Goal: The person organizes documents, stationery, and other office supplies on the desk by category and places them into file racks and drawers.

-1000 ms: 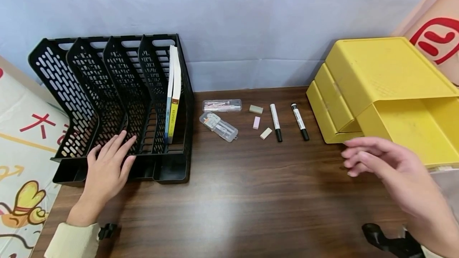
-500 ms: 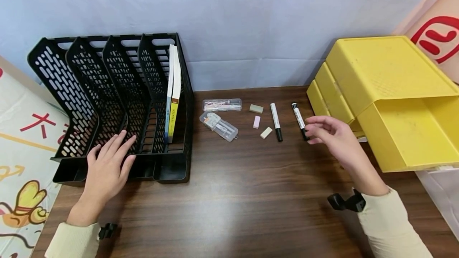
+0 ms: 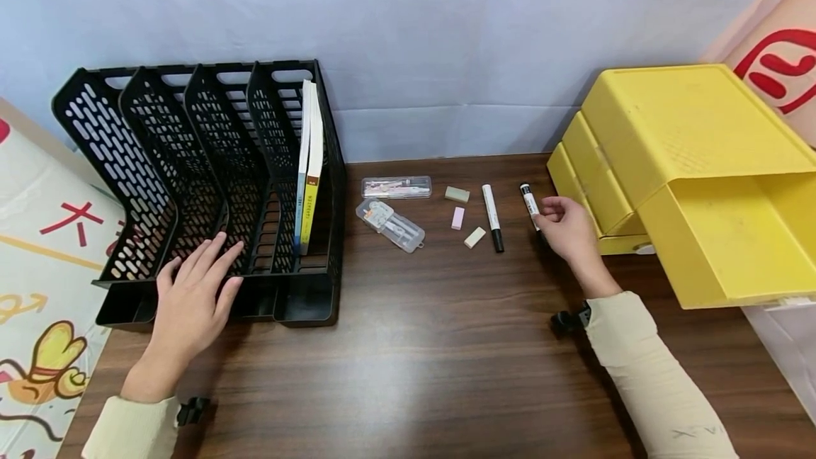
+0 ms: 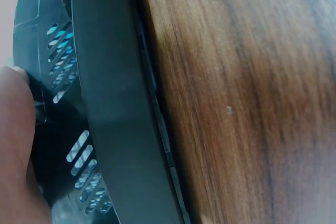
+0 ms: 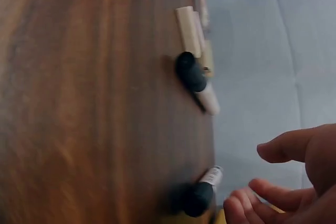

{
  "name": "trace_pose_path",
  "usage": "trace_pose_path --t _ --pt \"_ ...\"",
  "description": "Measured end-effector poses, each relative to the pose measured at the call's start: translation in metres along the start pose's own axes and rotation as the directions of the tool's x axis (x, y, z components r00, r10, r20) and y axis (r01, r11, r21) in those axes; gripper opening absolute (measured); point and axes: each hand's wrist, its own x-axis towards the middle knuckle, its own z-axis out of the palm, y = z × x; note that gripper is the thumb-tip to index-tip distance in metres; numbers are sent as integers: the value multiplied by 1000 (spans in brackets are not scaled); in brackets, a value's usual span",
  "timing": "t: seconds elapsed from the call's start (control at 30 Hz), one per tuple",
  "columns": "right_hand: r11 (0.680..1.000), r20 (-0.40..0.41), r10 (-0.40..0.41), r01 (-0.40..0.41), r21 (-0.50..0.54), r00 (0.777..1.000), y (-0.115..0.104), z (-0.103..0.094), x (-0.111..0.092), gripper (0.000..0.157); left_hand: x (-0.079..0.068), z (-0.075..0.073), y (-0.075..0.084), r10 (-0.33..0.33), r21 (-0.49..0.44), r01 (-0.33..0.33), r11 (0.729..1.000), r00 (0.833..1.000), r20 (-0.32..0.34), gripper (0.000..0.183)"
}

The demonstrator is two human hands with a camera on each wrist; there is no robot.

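Observation:
My left hand rests with fingers spread on the front of a black desktop file rack. In the left wrist view part of that hand shows beside the rack's dark front wall. My right hand is at the right-hand marker, white with a black cap, lying on the table. In the right wrist view the thumb and fingers stand apart near this marker, not closed round it. Another white marker lies to its left.
Three small erasers and two clear plastic cases lie left of the markers. Two thin books stand in the rack's right slot. A yellow drawer unit stands at the right, its top drawer pulled out.
My right hand has moved left from in front of the yellow drawers to the right-hand marker. The left hand has stayed on the rack, and the things on the table lie as before.

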Motion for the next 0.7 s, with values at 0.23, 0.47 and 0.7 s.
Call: trace_pose_path --t 0.23,0.47,0.7 --pt "984 22 0 4 -176 1000 10 10 3 54 0 0 0 4 0 -4 1000 1000 -10 49" --pt "964 72 43 -22 -267 996 14 16 5 59 1 0 1 3 -1 -3 1000 1000 -6 52" --pt "963 72 -7 26 -268 997 12 16 7 47 0 0 0 1 -5 -1 1000 1000 -5 50"
